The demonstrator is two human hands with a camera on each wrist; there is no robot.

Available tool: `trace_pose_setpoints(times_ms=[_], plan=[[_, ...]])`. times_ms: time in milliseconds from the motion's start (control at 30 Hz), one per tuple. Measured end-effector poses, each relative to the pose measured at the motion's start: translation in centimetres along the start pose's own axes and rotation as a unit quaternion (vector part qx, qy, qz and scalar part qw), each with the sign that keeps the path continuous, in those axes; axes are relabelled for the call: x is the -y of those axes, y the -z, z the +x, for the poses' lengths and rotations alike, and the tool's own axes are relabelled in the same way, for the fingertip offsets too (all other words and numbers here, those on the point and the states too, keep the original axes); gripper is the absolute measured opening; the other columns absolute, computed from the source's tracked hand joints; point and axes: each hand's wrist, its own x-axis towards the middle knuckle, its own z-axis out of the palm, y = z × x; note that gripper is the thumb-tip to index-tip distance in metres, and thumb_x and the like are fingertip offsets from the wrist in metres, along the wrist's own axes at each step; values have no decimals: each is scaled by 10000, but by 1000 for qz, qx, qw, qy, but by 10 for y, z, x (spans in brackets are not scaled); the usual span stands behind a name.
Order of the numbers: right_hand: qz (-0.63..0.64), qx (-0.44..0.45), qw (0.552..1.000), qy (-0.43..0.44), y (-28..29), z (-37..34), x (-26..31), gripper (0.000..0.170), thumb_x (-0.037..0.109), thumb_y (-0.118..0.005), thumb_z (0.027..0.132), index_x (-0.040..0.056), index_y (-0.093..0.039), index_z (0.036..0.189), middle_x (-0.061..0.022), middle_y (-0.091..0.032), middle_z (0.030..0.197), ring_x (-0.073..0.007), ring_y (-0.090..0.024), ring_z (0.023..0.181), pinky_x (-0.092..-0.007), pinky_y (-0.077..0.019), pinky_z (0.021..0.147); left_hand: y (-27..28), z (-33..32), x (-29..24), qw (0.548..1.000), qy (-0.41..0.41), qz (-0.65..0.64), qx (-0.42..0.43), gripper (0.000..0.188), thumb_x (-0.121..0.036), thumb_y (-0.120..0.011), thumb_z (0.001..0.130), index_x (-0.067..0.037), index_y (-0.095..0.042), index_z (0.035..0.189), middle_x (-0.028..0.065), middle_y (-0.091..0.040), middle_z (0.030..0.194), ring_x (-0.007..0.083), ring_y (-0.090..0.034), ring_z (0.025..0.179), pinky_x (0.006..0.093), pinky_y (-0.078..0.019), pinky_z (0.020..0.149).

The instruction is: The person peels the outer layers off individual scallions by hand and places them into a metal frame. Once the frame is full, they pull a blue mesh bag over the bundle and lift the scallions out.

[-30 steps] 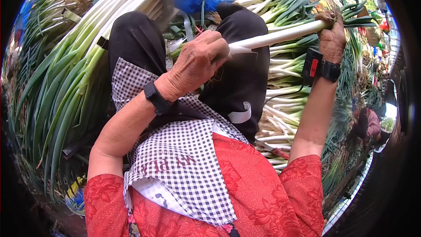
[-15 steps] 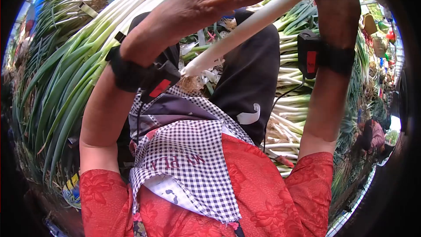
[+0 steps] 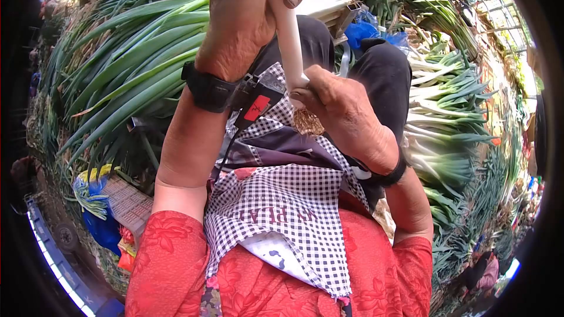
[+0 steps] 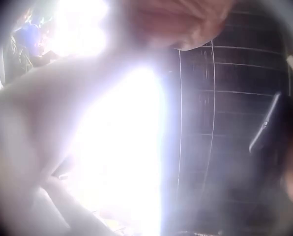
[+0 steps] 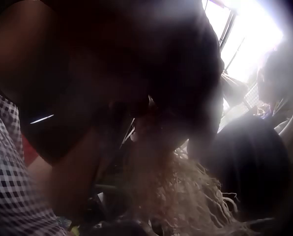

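A leek (image 3: 288, 41) stands nearly upright in front of the body, its white stem crossing the head view from the top edge. My left hand (image 3: 241, 17) grips the stem high up, with fingertips wrapped round it; the leek's top is out of view. Lower down, my right hand (image 3: 349, 111) pinches the stem just above the roots (image 3: 307, 123). Those pale, stringy roots (image 5: 186, 191) hang below the dark right hand in the right wrist view. Glare washes out much of the left wrist view.
Long leeks (image 3: 135, 64) with green leaves lie piled on the left. More leeks (image 3: 446, 117) are stacked on the right beside the dark trouser knee (image 3: 385, 76). Blue plastic (image 3: 361, 32) lies beyond the knees. A checked apron (image 3: 282, 205) covers the lap.
The left hand left the root end and rose to the upper stem. The right hand moved from the leafy end down to the root end. The leek swung from slanting to nearly upright.
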Motion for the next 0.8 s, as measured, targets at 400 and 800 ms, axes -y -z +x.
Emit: trace_pose_setpoints(times_ms=[400, 800], plan=[[-66, 36, 996, -53, 25, -14, -11, 236, 40, -624, 821, 47, -525, 1035, -132, -576, 920, -314, -638, 792, -402, -501, 656, 110, -28, -33, 982, -176, -11, -72, 397, -376, -436, 998, -27, -493, 1179, 29, -523, 775, 106, -499, 605, 250, -453, 536], [114, -64, 990, -49, -36, 7, -10, 381, 53, -750, 731, 38, -501, 1019, -130, -532, 908, -325, -619, 734, -409, -497, 626, 70, -39, 1, 938, -205, 57, -274, 317, -311, -532, 966, -70, -493, 1167, 23, -488, 714, 119, -441, 553, 276, -386, 513]])
